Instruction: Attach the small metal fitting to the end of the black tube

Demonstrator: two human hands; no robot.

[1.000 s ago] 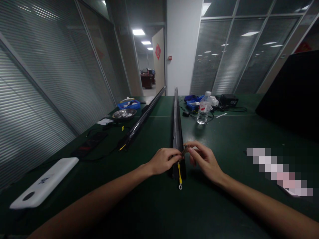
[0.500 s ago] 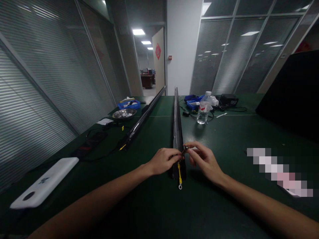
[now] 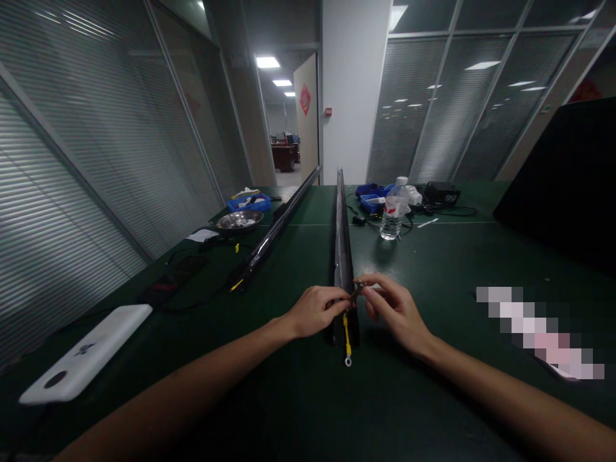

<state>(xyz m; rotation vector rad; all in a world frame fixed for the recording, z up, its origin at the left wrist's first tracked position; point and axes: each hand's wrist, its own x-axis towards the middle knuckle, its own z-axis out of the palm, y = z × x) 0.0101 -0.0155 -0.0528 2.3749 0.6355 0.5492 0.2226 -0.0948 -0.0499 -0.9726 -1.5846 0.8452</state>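
My left hand [image 3: 315,310] and my right hand [image 3: 392,308] meet over the near end of a long dark channel-shaped bar [image 3: 341,256] on the table. Between their fingertips is a small, dark metallic piece [image 3: 357,292], too small to tell its kind. Both hands are closed in a pinch on it, the left from one side and the right from the other. Just below the fingers, a short yellow wire [image 3: 347,333] with a ring terminal [image 3: 348,361] sticks out past the bar's end.
A second dark bar [image 3: 274,240] lies to the left. Beyond it are a metal bowl [image 3: 240,221] and a blue tray [image 3: 249,203]. A water bottle [image 3: 392,215] stands right of the bar, near blue bins [image 3: 373,203]. A white device [image 3: 86,353] lies front left.
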